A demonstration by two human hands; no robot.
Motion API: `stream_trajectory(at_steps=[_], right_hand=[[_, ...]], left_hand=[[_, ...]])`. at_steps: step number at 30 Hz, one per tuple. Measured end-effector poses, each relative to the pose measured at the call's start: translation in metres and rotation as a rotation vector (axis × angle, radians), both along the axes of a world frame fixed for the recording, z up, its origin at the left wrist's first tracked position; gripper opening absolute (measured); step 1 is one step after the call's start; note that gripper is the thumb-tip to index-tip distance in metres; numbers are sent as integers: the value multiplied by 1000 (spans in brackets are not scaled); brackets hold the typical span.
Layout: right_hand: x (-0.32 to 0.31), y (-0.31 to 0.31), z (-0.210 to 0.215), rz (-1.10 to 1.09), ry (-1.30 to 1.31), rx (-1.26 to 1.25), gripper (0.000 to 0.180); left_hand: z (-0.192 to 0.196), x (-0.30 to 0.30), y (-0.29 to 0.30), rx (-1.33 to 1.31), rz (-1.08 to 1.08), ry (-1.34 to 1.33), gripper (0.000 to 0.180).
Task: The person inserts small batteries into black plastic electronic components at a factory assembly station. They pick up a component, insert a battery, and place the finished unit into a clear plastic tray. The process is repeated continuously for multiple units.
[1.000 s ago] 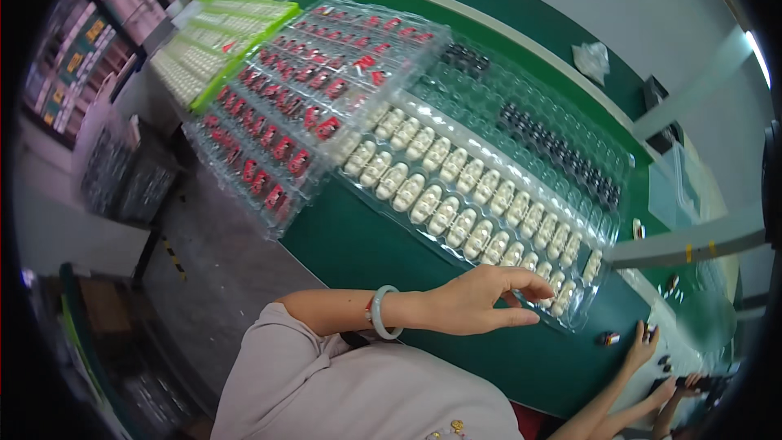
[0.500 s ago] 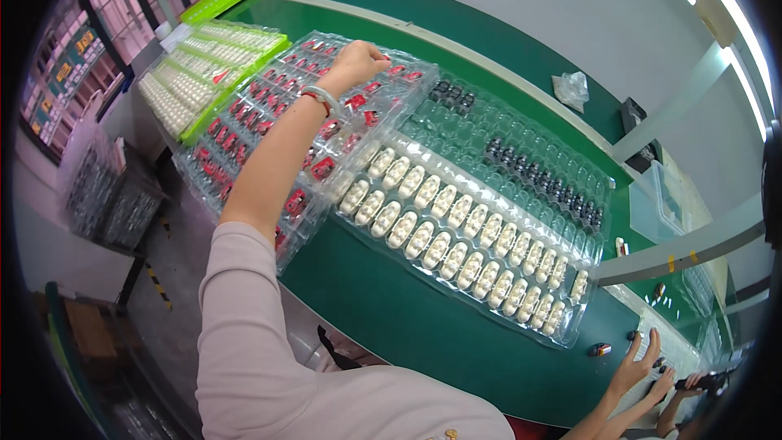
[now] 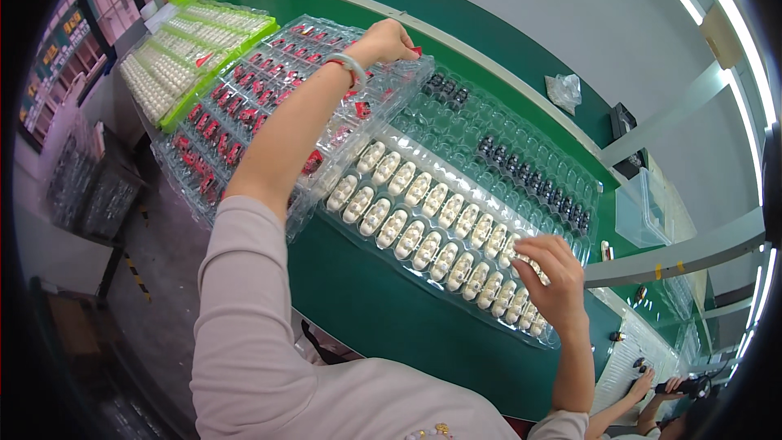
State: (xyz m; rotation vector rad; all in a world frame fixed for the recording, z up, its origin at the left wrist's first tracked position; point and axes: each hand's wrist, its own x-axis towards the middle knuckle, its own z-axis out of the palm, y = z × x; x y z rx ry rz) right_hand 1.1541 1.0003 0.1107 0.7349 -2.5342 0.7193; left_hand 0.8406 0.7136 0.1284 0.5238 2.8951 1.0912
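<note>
My left hand (image 3: 389,42) is closed in a pinch on a small red piece (image 3: 417,51), above the far right corner of a clear plastic tray (image 3: 303,226). Red parts with dark patches, such as this red part (image 3: 313,162), sit in its pockets. My right hand (image 3: 557,281) hovers over the right part of another clear tray (image 3: 342,226). Its fingers are curled, with a gap between thumb and forefinger, and I see nothing held there. Rows of oval white pieces (image 3: 391,229) fill this tray, and the hand hides some of them.
Behind the white pieces is a clear tray with small black parts (image 3: 529,177). To the left stands a lime-green tray (image 3: 220,65) of white pieces. A grey post (image 3: 676,262) crosses at the right. A co-worker's hand (image 3: 642,385) is at the lower right. A clear bin (image 3: 642,210) stands beyond.
My left hand has moved right and slightly away, now showing the red piece between its fingers. My right hand has come over the white pieces from the lower right. The view has shifted slightly.
</note>
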Motion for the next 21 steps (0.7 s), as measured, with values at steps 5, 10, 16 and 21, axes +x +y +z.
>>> stream_trajectory(at_steps=[5,10,16,21], right_hand=[[-38,-45,-3,-34,57,-340,54],[-35,-58,-14,52,249,-451,66],[-6,-48,-25,32,357,-384,58],[15,-24,-39,-20,461,-367,52]], left_hand=[[11,92,13,751,-354,-518,22],[-9,198,37,1008,-609,-977,29],[-19,243,63,978,-687,-1000,31],[-30,261,92,951,-740,-1114,32]])
